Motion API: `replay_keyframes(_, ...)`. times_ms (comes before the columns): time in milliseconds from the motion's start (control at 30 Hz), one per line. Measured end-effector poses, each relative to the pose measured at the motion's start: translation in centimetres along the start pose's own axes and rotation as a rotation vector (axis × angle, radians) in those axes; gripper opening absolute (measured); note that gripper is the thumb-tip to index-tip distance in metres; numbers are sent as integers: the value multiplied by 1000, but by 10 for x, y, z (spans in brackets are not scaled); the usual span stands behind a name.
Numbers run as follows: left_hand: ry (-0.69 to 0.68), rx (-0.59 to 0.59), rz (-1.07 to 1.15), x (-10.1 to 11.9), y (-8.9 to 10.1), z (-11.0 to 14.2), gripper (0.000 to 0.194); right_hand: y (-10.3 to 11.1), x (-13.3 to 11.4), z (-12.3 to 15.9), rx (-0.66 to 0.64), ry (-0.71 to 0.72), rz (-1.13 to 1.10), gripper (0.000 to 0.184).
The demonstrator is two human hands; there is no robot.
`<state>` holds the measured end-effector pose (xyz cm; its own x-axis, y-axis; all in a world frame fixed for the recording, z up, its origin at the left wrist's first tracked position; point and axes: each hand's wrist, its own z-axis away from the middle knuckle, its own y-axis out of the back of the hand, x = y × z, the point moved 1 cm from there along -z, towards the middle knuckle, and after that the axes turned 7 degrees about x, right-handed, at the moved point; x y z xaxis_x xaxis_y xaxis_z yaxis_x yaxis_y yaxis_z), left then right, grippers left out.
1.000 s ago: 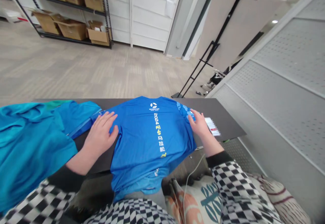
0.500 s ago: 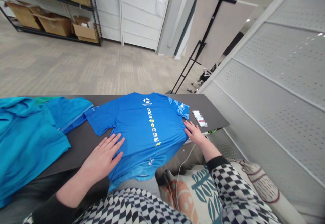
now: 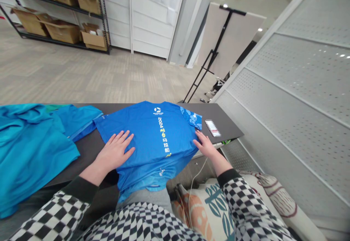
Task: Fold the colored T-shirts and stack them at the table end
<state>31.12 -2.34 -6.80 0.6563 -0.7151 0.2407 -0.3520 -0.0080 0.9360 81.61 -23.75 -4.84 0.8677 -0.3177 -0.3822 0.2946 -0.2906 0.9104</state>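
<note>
A blue T-shirt with white and yellow lettering lies spread on the dark table, its lower end hanging over the front edge toward my lap. My left hand rests flat on the shirt's left side, just below the left sleeve, fingers stretched out. On the right side edge, below the patterned sleeve, my right hand touches the fabric with its fingers extended. Neither hand grips anything. A phone-like item, blurred out, lies to the right of the shirt.
Teal and blue garments are heaped at the table's left. A perforated partition stands close on the right. Cushions and a white cable are below the table edge. Boxes fill a shelf across the floor, near an easel.
My left hand has slid up and slightly forward on the shirt, toward the left sleeve. My right hand stays on the right edge. The camera view has tilted slightly.
</note>
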Motion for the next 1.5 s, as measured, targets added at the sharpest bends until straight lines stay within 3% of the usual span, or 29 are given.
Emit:
replay_keyframes(133,8,19,-5,-2,-4,7,71,8,24,26,375,-297,-136,62)
replay_keyframes(200,11,21,-12,-1,-4,7,71,-1,30,46,448,-476,-242,58)
replay_keyframes(267,6,26,-13,-2,-4,7,71,-17,28,64,422,-562,-387,57)
replay_keyframes(367,-7,32,-11,-3,-6,6,72,-41,17,79,354,-559,-556,60)
replay_keyframes(467,-14,32,-17,-5,-6,5,74,-52,8,78,365,-586,-625,63)
replay_keyframes(733,-9,35,-22,-3,-5,6,73,-42,14,66,411,-640,-739,62)
replay_keyframes(933,-7,37,-25,-5,-8,5,73,-45,6,67,399,-515,-628,65)
replay_keyframes(1167,-10,15,-21,-6,-8,5,75,-47,5,61,467,-546,-592,72)
replay_keyframes(1500,-10,31,-21,-8,-11,6,74,-22,13,58,382,-413,-179,35)
